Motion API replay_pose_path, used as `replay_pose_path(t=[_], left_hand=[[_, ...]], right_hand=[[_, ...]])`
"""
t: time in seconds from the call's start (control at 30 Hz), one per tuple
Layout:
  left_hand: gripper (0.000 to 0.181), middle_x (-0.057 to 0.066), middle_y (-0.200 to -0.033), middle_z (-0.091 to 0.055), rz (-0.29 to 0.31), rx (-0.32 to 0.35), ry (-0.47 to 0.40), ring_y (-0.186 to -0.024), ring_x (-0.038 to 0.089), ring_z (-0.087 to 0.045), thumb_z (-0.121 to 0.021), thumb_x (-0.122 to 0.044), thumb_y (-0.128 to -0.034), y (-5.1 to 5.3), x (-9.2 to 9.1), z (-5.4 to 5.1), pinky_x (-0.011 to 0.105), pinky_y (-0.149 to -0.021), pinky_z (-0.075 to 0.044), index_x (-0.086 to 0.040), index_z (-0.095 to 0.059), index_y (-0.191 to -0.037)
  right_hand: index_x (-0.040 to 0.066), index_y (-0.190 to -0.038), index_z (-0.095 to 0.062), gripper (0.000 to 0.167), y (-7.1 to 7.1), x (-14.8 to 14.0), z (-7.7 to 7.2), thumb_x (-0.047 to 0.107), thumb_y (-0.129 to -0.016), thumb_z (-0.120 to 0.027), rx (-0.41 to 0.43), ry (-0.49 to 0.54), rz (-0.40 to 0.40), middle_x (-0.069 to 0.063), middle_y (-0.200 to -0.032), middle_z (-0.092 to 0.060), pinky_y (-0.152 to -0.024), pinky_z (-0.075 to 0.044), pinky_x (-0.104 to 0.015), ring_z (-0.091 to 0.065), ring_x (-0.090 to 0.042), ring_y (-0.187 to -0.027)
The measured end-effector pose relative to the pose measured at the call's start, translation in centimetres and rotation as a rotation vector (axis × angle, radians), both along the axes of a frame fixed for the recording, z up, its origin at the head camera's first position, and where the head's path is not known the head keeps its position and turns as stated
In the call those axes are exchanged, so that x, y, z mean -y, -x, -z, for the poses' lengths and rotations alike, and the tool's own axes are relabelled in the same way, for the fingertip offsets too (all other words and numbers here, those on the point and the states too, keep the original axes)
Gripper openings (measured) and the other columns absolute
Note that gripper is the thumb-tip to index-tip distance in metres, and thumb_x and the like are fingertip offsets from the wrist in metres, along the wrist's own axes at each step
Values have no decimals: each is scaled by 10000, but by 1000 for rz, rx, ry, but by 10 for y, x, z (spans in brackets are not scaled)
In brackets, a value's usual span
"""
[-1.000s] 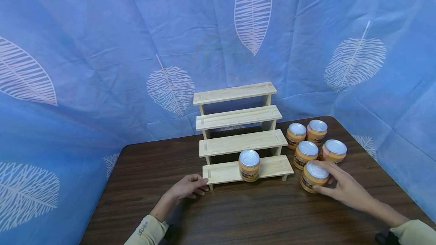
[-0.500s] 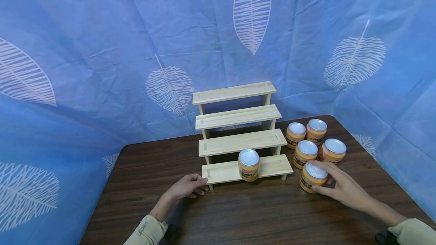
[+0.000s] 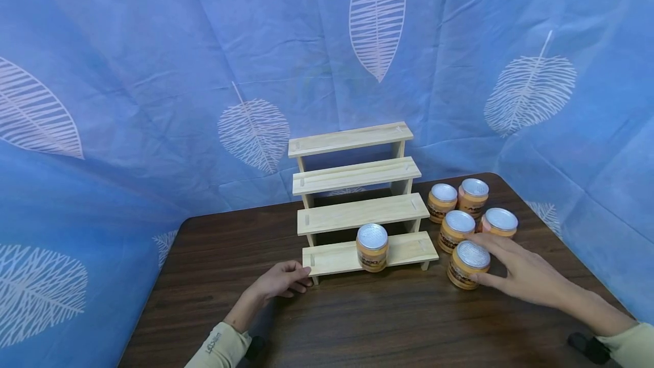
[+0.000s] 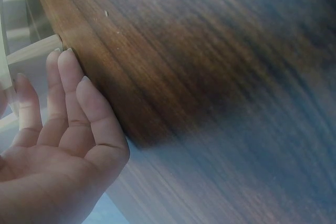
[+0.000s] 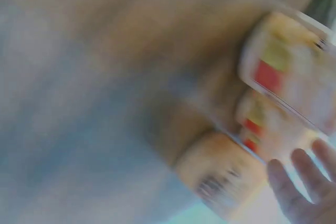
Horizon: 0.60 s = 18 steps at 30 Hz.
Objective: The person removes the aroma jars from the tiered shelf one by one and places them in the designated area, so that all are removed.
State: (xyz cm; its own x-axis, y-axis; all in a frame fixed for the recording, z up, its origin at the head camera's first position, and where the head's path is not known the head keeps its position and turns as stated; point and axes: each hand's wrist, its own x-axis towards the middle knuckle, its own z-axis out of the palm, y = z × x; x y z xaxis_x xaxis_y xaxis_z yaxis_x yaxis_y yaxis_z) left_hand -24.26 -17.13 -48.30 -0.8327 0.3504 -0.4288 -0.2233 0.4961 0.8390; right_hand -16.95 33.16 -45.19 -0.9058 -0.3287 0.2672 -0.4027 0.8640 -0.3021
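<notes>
A pale wooden four-step display stand [image 3: 357,176] rests on the dark table. My left hand [image 3: 283,280] grips the left end of its lowest step, fingers reaching below the board; the left wrist view shows these fingers [image 4: 65,85] beside the stand's leg. One orange jar with a silvery lid [image 3: 372,249] sits on that step. At the right, my right hand [image 3: 526,274] spreads thumb and fingers around the nearest loose jar [image 3: 466,268], which stands upright on the table. Straight fingers [image 5: 302,177] show near blurred jars in the right wrist view; contact is unclear.
Several more orange jars stand behind the right hand: a near one [image 3: 455,233], one to its right [image 3: 499,222] and two [image 3: 442,204] farther back. A blue leaf-patterned cloth [image 3: 327,44] surrounds the brown table [image 3: 357,322].
The right hand's fingers have loosened and spread from the nearest jar, and its wrist has moved slightly right. The jar stays in place. My left hand keeps its position on the stand.
</notes>
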Motion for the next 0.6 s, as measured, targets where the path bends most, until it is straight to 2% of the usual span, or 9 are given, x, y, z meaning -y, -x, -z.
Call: replay_pose_path(t=[0.17,0.37,0.43,0.6], left_hand=[[401,56,-1047,-741,-2,2,8,-908,164,-700,-575,-470,-1003,0,0,0,380,-794,-520,-72,-618,-978],[406,46,-1039,-742,-1,-3,6,-907,160,-699,-580,-476,-999,1,0,1,366,-786,-516,-72,-617,-973],[401,44,-1033,-743,-5,-5,4,-905,160,-699,-582,-473,-999,1,0,1,357,-777,-512,-74,-617,-972],[397,45,-1025,-745,-8,-5,3,-895,154,-696,-583,-474,-998,1,1,2,343,-763,-504,-80,-615,-965]], right_hand=[[247,-1394,-561,681,3,-1,-33,473,-805,-816,-84,-91,-50,-164,-1397,-575,-746,-524,-567,-562,-409,-1228],[193,-1320,-639,631,15,4,-63,407,-770,-860,-222,-171,-144,-23,-1278,-654,-787,-521,-477,-597,-249,-1152],[192,-1311,-648,613,19,8,-72,409,-776,-855,-222,-187,-163,-23,-1280,-661,-808,-516,-487,-602,-253,-1153],[209,-1309,-655,582,28,22,-93,467,-812,-814,-156,-222,-189,-110,-1364,-630,-850,-510,-552,-592,-341,-1215]])
